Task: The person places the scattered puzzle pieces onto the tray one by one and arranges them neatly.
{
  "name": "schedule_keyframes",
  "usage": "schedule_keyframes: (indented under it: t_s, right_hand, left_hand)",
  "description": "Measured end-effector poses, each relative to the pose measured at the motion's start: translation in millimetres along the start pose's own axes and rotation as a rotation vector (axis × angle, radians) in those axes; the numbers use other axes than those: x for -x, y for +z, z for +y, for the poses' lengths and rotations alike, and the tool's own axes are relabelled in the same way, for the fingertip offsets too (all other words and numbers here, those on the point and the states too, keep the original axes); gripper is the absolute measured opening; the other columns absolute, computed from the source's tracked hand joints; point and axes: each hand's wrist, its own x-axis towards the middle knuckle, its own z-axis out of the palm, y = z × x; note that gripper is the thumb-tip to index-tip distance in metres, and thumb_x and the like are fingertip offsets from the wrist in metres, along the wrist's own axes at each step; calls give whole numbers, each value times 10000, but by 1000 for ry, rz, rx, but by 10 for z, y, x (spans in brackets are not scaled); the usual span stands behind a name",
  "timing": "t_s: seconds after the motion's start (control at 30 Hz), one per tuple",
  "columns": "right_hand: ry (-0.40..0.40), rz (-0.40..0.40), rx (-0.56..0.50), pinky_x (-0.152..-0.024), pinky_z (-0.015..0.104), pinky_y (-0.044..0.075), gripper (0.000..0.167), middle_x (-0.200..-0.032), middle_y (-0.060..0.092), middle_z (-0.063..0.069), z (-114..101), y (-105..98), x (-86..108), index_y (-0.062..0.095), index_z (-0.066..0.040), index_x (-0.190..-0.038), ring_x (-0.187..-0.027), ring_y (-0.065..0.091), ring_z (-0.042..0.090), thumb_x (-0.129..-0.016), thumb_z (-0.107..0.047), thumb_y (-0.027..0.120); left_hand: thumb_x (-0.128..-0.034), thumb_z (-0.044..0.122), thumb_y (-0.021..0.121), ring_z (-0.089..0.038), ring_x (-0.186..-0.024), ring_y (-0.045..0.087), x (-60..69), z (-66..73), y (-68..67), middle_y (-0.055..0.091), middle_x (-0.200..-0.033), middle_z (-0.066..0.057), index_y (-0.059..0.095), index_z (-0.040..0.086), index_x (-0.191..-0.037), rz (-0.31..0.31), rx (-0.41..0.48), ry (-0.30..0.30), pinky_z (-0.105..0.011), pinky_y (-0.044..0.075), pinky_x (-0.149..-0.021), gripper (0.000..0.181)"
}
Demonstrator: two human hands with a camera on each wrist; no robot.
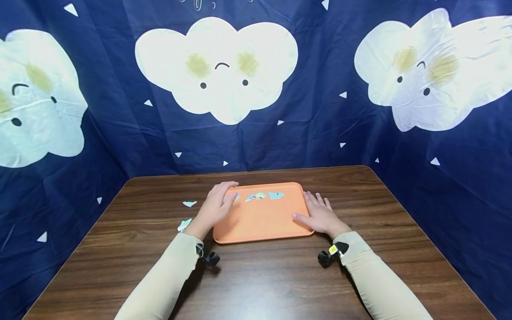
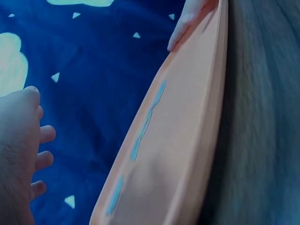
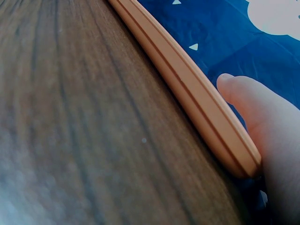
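I'm watching the orange tray [image 1: 264, 224] lying with its long axis running between my hands, the right hand [image 1: 321, 214] touching its right edge, fingers spread, the left hand [image 1: 216, 202] hanging loosely bent over its left end.

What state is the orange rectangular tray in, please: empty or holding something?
Holding something: on the orange rectangular tray, small, irregular, bluish pieces lie along the far side.

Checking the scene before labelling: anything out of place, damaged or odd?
Two scraps lie on the table left of the tray, while similar scraps sit inside it; their irregular outlines look torn or broken. The cloud faces on the backdrop are upside down, mouths above eyes. Nothing looks spilled.
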Motion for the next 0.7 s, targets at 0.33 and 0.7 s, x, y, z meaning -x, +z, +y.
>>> schedule_keyframes:
  t_s: [0.33,0.7]
  right_hand:
    - [3,3,-2,-1185,639,11,1021,-1661,158,213,16,5,1,123,-42,-1618,-1521,58,462,-933,-708,484]
    - [4,1,1,-1189,630,7,1035,-1666,147,202,22,27,-7,108,-50,-1622,-1525,48,452,-928,-729,466]
  left_hand:
    - [-1033,164,561,-311,-1111,571,324,-335,-158,654,-1238,-135,616,24,-1292,73,-6,-21,-498,459,-935,300]
    - [-1035,164,564,-271,-1091,623,665,-645,-327,660,-1230,-107,630,19,-1279,93,-7,-47,-484,477,-929,291]
